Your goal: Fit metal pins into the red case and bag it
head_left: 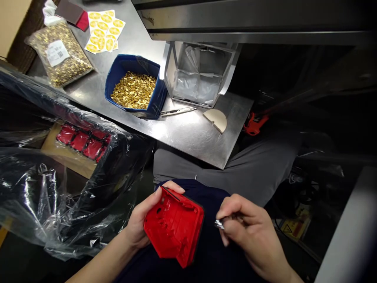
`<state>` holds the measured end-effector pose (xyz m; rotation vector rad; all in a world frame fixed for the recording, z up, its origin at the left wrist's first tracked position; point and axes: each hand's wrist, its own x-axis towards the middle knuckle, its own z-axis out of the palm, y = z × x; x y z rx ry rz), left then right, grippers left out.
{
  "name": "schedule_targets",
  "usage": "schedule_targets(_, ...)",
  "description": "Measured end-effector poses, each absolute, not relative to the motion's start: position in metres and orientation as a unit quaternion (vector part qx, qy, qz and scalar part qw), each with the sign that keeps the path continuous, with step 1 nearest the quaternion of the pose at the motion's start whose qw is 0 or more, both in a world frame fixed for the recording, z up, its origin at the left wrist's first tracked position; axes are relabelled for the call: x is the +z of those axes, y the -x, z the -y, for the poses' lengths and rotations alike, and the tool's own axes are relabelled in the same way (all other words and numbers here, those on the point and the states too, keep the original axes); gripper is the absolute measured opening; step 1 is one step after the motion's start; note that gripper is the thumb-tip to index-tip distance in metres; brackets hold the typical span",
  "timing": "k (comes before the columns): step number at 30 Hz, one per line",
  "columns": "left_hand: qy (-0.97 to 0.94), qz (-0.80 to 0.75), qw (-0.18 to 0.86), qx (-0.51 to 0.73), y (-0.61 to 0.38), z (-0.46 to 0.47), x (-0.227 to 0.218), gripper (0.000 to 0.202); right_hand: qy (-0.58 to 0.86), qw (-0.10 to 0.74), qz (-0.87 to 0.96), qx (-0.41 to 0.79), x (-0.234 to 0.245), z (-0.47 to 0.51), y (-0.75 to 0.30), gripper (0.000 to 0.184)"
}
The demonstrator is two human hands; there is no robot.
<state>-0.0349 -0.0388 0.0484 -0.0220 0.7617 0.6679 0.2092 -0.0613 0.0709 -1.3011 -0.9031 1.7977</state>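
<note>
In my left hand (144, 216) is a red plastic housing (176, 224), its hollow inner side facing up and its rim edged in black. The fingers wrap around its left and far sides. To the right of the housing, apart from it, my right hand (244, 228) pinches a small shiny metal piece (219, 224) between thumb and fingers. Most of that piece is hidden by the fingers, so its exact kind does not show. Both hands are above my lap, in front of a dark blue top.
A steel table (188, 133) holds a blue bin (161, 94) of small brass parts, a white bin (167, 74) with plastic bags, a slim metal tool (178, 111), a beige half-disc (216, 119), a bag of brass parts (66, 59) and yellow stickers (103, 29). A plastic-lined box holds red housings (82, 141).
</note>
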Motion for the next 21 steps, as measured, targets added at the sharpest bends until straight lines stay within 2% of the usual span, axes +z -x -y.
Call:
schedule_targets(2,0.015,-0.364,0.875,0.319,0.035,0.038,0.048,0.035,0.464,0.405,0.229,0.754,0.068,0.060,-0.214,0.018)
schedule_targets(4,0.021,-0.361,0.875,0.320,0.036,0.037,0.048,0.035,0.470,0.428,0.197,0.746,0.067,0.058,-0.219,0.018)
schedule_targets(8,0.028,-0.358,0.876,0.321,0.036,0.037,0.048,0.036,0.548,0.373,0.288,0.691,0.069,0.054,-0.221,0.014)
schedule_targets(13,0.004,-0.378,0.868,0.321,0.036,0.037,0.045,0.036,0.660,0.279,0.458,0.526,0.046,0.039,-0.213,0.011)
schedule_targets(16,-0.109,-0.445,0.836,0.301,0.040,0.029,0.040,0.033,0.686,0.225,0.564,0.400,0.011,0.015,-0.204,0.010)
schedule_targets(19,-0.276,-0.516,0.774,0.240,0.045,0.017,0.037,0.036,0.671,0.232,0.620,0.334,-0.020,-0.021,-0.189,0.014)
schedule_targets(21,-0.321,-0.539,0.747,0.221,0.048,0.010,0.037,0.039,0.662,0.243,0.638,0.309,-0.032,-0.045,-0.178,0.017)
